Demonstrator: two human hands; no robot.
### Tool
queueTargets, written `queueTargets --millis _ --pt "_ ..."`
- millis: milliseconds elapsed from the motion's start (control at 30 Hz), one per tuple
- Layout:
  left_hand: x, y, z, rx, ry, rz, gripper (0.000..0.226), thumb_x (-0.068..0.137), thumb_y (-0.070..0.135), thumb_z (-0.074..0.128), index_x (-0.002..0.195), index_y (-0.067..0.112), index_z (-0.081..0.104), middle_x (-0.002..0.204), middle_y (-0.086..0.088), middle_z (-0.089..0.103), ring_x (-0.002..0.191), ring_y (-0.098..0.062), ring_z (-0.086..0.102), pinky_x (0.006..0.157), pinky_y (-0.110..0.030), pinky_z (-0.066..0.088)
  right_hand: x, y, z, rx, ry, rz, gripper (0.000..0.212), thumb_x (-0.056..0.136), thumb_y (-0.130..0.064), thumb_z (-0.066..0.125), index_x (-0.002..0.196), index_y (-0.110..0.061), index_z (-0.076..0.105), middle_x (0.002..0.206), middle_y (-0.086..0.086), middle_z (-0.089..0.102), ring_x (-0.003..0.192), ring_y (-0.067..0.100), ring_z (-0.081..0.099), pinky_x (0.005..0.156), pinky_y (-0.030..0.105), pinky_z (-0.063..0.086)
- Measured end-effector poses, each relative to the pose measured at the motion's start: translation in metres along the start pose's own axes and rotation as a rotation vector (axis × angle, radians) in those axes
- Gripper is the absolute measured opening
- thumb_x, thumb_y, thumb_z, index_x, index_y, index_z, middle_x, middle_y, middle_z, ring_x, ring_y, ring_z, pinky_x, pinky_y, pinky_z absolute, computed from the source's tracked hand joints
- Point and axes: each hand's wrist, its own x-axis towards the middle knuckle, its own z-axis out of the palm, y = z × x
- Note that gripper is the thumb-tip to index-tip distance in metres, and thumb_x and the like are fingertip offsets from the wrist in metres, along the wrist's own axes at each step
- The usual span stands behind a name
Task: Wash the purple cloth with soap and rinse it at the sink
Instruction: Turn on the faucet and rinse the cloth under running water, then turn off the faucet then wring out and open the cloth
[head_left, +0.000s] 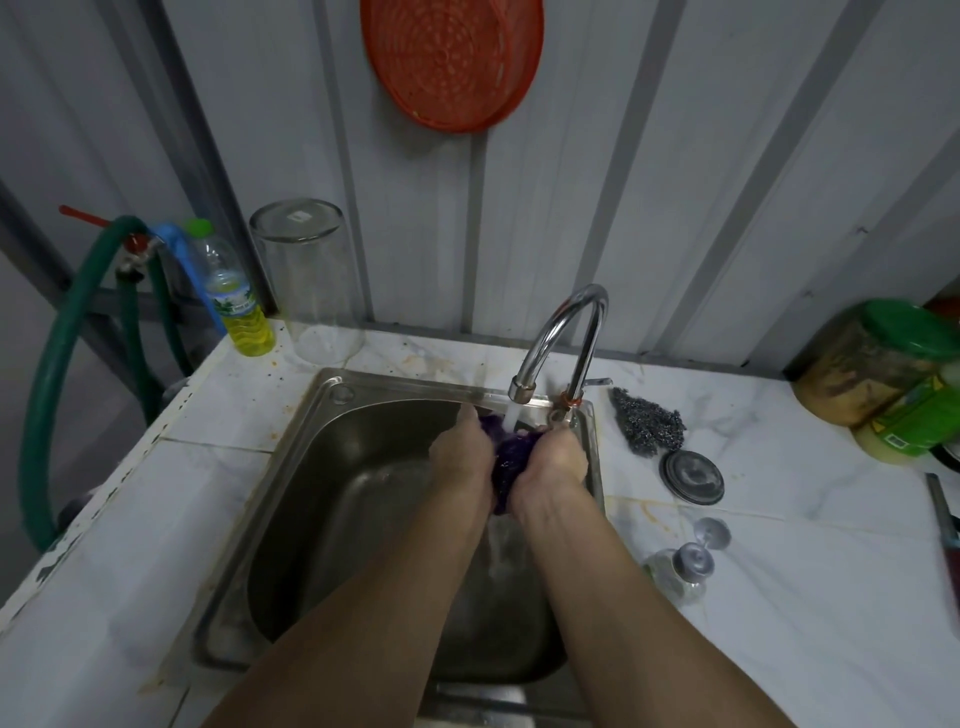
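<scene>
The purple cloth (508, 462) is bunched up between both hands over the steel sink (332, 467). My left hand (462, 457) grips its left side and my right hand (550, 462) grips its right side. Water runs from the chrome tap (561, 338) straight onto the top of the cloth and drains down below the hands into the basin. Most of the cloth is hidden by my fingers.
A yellow liquid bottle (236, 306) and an upturned glass jar (306, 280) stand at the back left. A steel scourer (649, 423), a round lid (691, 475) and a small clear bottle (680, 566) lie right of the sink. Jars (883, 374) sit far right. A green hose (62, 364) hangs left.
</scene>
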Motion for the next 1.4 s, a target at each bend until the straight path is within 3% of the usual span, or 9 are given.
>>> queueTargets --millis 100,400,533,733,867,1000,1067,1133,1400 --pt "0.004 -0.001 -0.002 -0.095 -0.133 -0.097 0.045 0.093 0.057 0.058 0.099 0.013 0.068 0.094 -0.012 0.076 0.085 -0.031 0.071 0.060 -0.036 0.052 -0.005 -0.022 0.006 -0.063 -0.095 0.056 0.039 0.098 -0.035 0.046 0.114 -0.008 0.069 0.112 0.012 0.072 0.102 0.033 0.069 0.098 0.054 0.053" --pt "0.011 0.002 -0.021 -0.193 -0.515 -0.204 0.040 0.088 0.030 0.069 0.123 0.012 0.066 0.121 -0.020 0.073 0.101 -0.039 0.074 0.072 -0.049 0.063 0.022 -0.129 -0.001 -0.440 -0.047 -0.067 0.046 0.103 -0.027 0.038 0.137 0.001 0.049 0.128 0.019 0.061 0.108 0.033 0.062 0.067 0.041 0.055" --pt "0.018 0.002 -0.024 -0.068 -0.595 -0.083 0.022 0.073 0.009 0.068 0.090 0.006 0.082 0.090 -0.018 0.080 0.085 -0.034 0.078 0.064 -0.045 0.064 0.056 -0.156 -0.008 -0.363 -0.044 -0.081 0.062 0.101 -0.023 0.040 0.157 -0.002 0.024 0.164 0.023 0.026 0.150 0.038 0.030 0.119 0.053 0.031" --pt "0.032 0.003 -0.020 -0.041 -0.587 -0.067 0.030 0.070 0.016 0.075 0.096 0.003 0.078 0.096 -0.024 0.066 0.094 -0.035 0.064 0.093 -0.055 0.054 0.088 -0.155 -0.010 -0.246 -0.122 -0.069 0.073 0.098 -0.028 0.046 0.160 -0.004 0.015 0.168 0.017 0.015 0.154 0.033 0.021 0.124 0.049 0.021" --pt "0.038 -0.001 -0.020 -0.068 -0.550 -0.052 0.024 0.063 0.017 0.076 0.085 0.014 0.083 0.095 -0.018 0.079 0.099 -0.038 0.071 0.081 -0.054 0.060 0.097 -0.153 -0.006 -0.295 -0.201 -0.090 0.068 0.101 -0.029 0.043 0.156 0.004 0.018 0.160 0.019 0.028 0.142 0.038 0.039 0.116 0.048 0.032" --pt "0.043 -0.005 -0.021 -0.097 -0.512 -0.090 0.016 0.068 0.017 0.074 0.081 0.014 0.083 0.092 -0.016 0.080 0.095 -0.035 0.073 0.078 -0.055 0.062 0.096 -0.152 -0.011 -0.422 -0.187 -0.129 0.047 0.098 -0.029 0.043 0.137 -0.001 0.039 0.105 0.018 0.052 0.072 0.029 0.053 0.068 0.036 0.048" --pt "0.042 -0.006 -0.020 -0.085 -0.499 -0.110 0.036 0.060 0.019 0.077 0.095 0.011 0.081 0.098 -0.016 0.080 0.095 -0.036 0.074 0.076 -0.054 0.061 0.099 -0.152 -0.014 -0.488 -0.196 -0.149 0.058 0.100 -0.031 0.041 0.147 0.004 0.037 0.132 0.022 0.057 0.115 0.040 0.063 0.097 0.043 0.052" --pt "0.038 -0.006 -0.019 -0.085 -0.482 -0.117 0.041 0.066 0.021 0.074 0.106 0.011 0.079 0.112 -0.020 0.077 0.105 -0.041 0.071 0.079 -0.057 0.059 0.100 -0.153 -0.013 -0.528 -0.229 -0.169 0.062 0.102 -0.033 0.039 0.150 0.005 0.033 0.159 0.022 0.037 0.148 0.039 0.035 0.119 0.045 0.033" --pt "0.025 -0.002 -0.023 -0.135 -0.485 -0.071 0.055 0.076 0.019 0.069 0.130 0.013 0.062 0.132 -0.023 0.063 0.116 -0.047 0.063 0.081 -0.059 0.059 0.090 -0.138 0.000 -0.577 -0.402 -0.161 0.041 0.101 -0.032 0.032 0.123 -0.010 0.058 0.160 0.017 0.036 0.147 0.038 0.034 0.118 0.054 0.035"
